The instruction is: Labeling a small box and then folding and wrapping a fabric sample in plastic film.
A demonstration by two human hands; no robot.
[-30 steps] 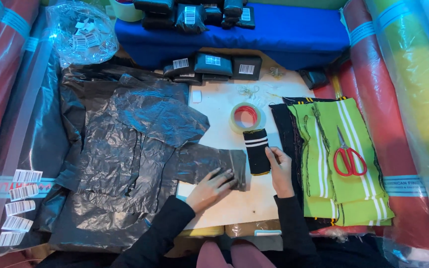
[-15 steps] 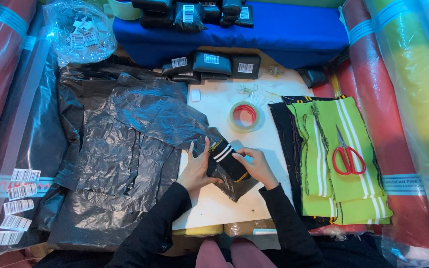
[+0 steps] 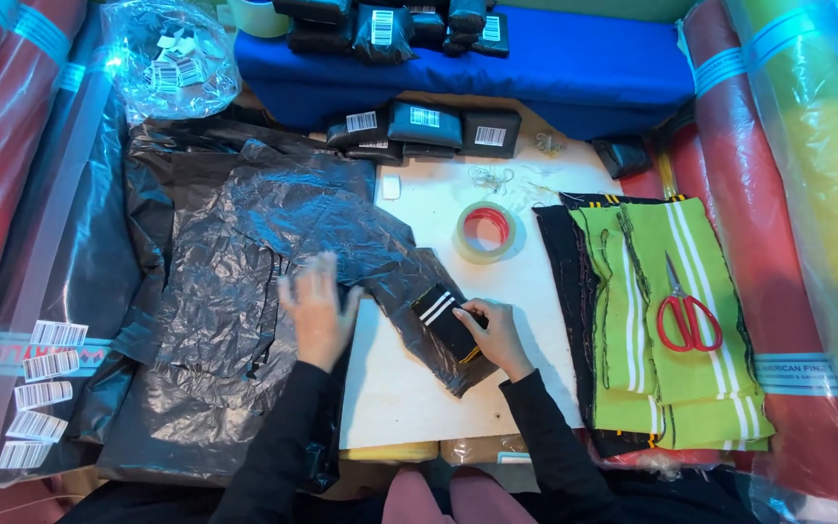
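Right hand (image 3: 497, 335) clamped on a black folded cloth with white stripes (image 3: 443, 315), half inside a black plastic bag (image 3: 395, 267), just below-left of the tape roll (image 3: 485, 231). Left hand (image 3: 317, 309) open, fingers apart, flat on the bag sheets, left of the cloth.

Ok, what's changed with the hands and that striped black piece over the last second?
The left hand let go of the striped black piece and moved left onto the black plastic bags. The right hand now holds the piece alone, partly in a bag, left of where it began. Tape roll, scissors and green strips stayed put.
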